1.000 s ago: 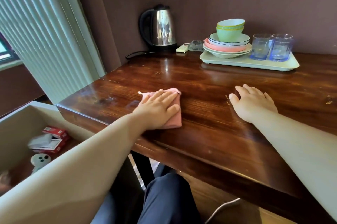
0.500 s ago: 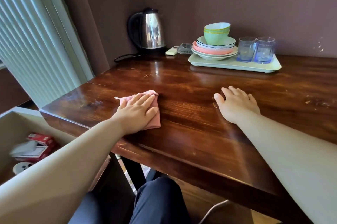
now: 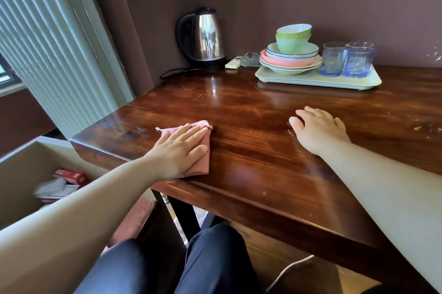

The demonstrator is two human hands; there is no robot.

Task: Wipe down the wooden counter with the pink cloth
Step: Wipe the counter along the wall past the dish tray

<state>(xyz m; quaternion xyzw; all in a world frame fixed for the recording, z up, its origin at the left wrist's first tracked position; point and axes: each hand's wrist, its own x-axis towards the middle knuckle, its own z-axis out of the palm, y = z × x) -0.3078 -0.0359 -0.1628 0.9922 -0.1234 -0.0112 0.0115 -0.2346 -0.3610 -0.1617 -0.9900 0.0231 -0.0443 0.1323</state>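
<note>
Now, left hand (image 3: 178, 151): flat on the pink cloth (image 3: 200, 162), fingers straight and close together, pressing it down, nothing curled round it.
Pink cloth: soft, folded to a rough rectangle, frayed corner poking out past the fingertips; it lies near the counter's front-left corner, lower edge just by the front edge.
Right hand (image 3: 319, 129): palm down on bare wood toward the middle of the counter, fingers relaxed and slightly spread, holding nothing, well apart from the cloth.
Wooden counter (image 3: 251, 150): dark reddish-brown, glossy, grain running side to side, pale scuffs near the left edge and toward the right edge.
Kettle (image 3: 203, 37): shiny steel body, black handle and lid, at the back-left corner, black cord looping out to its left.
Tray (image 3: 318, 80): pale green, rounded rectangle, along the back edge.
Plates (image 3: 290, 60): stacked on the tray's left part, white and pink, shallow and round.
Bowls (image 3: 293, 38): two nested, light green with yellow rims, on top of the plates.
Glasses (image 3: 348, 60): clear, blue-tinted tumblers clustered on the tray's right part.
Cardboard box (image 3: 26, 174): open, below the counter's left edge, red packets inside.
</note>
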